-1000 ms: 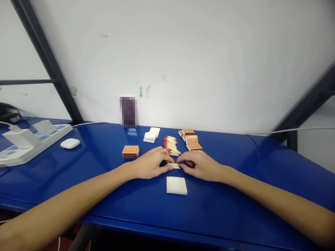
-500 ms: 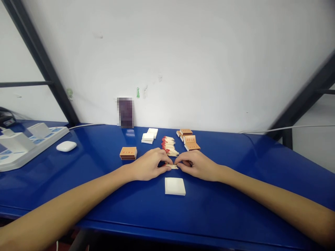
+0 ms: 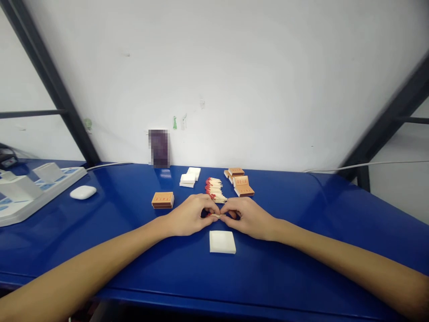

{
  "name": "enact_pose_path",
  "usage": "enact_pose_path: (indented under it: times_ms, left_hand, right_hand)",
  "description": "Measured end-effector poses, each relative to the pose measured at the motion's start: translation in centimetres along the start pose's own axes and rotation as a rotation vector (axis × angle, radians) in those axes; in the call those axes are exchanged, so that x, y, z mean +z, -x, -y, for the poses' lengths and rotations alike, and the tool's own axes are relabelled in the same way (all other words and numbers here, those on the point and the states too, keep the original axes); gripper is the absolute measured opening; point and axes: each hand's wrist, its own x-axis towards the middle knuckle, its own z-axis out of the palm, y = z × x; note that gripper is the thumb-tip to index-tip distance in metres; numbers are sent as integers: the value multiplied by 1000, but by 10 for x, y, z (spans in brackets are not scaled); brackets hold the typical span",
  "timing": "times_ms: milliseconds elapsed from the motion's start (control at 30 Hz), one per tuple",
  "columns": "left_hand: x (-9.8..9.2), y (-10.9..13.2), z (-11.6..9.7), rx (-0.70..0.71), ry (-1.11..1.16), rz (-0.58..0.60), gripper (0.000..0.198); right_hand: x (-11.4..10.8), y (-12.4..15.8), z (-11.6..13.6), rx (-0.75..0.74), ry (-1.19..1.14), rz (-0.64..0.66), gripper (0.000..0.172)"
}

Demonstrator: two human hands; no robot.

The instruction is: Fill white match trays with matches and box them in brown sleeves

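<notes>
A small bundle of matches [image 3: 217, 216] is held just below the middle of the frame, low over a glossy blue bench [image 3: 301, 250] that runs the full width of the picture. The bundle is pinched from both ends: the fingers [image 3: 208, 208] of the left hand [image 3: 187, 218] are closed on its left end and those of the right hand [image 3: 250, 217] on its right end, with the two hands almost meeting. Pale wooden sticks are seen between the fingertips, with a hint of red at the left end. Whether the bundle rests on the bench cannot be told.

A plain white wall [image 3: 254, 80] is seen behind the bench, crossed by dark metal struts [image 3: 50, 80] at the upper left and right.

Just below the hands a white tray [image 3: 222, 242] lies flat. Just above them a loose pile of red-tipped matches [image 3: 214, 188] is spread. Orange matchbox sleeves [image 3: 162, 199] are stacked left of centre, and more orange sleeves [image 3: 240, 181] lie to the right of the pile. Spare white trays [image 3: 189, 176] lie above the left hand. At the far left a white power strip [image 3: 30, 190] and a small white case [image 3: 83, 192] are set. A cable [image 3: 368, 166] runs along the wall at the right.
</notes>
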Motion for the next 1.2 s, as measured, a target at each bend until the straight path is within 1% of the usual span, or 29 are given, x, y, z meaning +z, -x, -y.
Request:
enact_pose_path:
  times_ms: [100, 200, 300, 500, 633, 733, 933, 1200]
  left_hand:
    - [0, 1, 2, -5, -74, -11, 16]
    - [-1, 3, 4, 3, -118, 23, 21]
    - [-1, 4, 3, 7, -130, 38, 19]
    - [0, 2, 1, 10, -144, 50, 18]
    - [-2, 2, -1, 24, -157, 55, 17]
    - [-2, 2, -2, 38, -162, 48, 17]
    - [0, 2, 0, 70, -194, 37, 19]
    - [0, 3, 1, 47, -223, 44, 24]
  right_hand:
    - [1, 0, 1, 18, -28, -11, 15]
    - [1, 0, 1, 34, -49, -13, 15]
    - [1, 1, 1, 32, -44, -14, 15]
    - [2, 3, 1, 5, 46, -10, 13]
    - [1, 2, 1, -7, 82, 3, 17]
    - [0, 0, 1, -20, 67, 14, 19]
    - [0, 1, 0, -23, 22, 30, 17]
    - [2, 2, 1, 18, 21, 24, 14]
